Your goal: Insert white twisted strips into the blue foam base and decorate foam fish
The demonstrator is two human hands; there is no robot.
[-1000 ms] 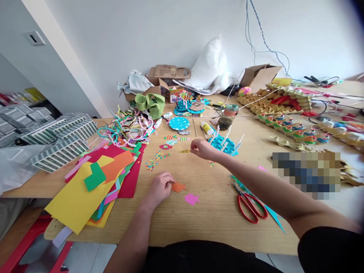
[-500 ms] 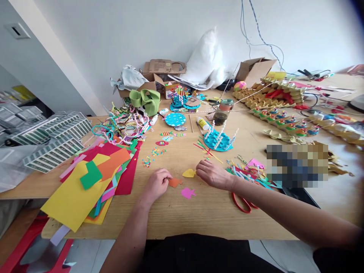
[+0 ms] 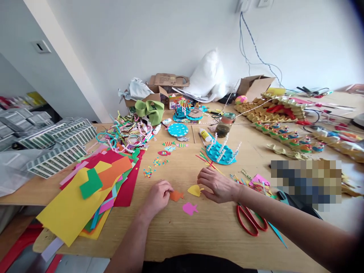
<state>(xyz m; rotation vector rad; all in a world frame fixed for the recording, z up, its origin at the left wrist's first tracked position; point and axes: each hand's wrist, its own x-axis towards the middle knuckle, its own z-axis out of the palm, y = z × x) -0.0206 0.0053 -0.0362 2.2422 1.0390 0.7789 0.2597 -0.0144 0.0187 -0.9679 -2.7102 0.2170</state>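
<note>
My left hand (image 3: pixel 159 195) is closed, its fingertips on the left end of an orange paper fish (image 3: pixel 176 195) that lies on the table. My right hand (image 3: pixel 217 184) hovers with thumb and fingers spread by the tail of a yellow paper fish (image 3: pixel 194 190). Nothing shows between those fingers. Just below the two cutouts lies a pink paper fish (image 3: pixel 190 208). Red-handled scissors (image 3: pixel 250 222) rest under my right forearm, their blades partly hidden. Decorated paper fish (image 3: pixel 164 153) and small coloured paper bits (image 3: pixel 148 171) lie farther up.
Coloured sheets (image 3: pixel 65 210) pile up at left. Beyond my right hand stands a blue egg-carton piece (image 3: pixel 221 153) with twisted white stems, near a glue bottle (image 3: pixel 205 135) and a glass jar (image 3: pixel 225 125). Paper scraps (image 3: pixel 257 181) lie at right. A blue disc (image 3: pixel 178 130) lies farther back.
My right hand has let go of the yellow fish's tail and its fingers have spread. My left hand stays at the orange fish. The view has tilted up slightly.
</note>
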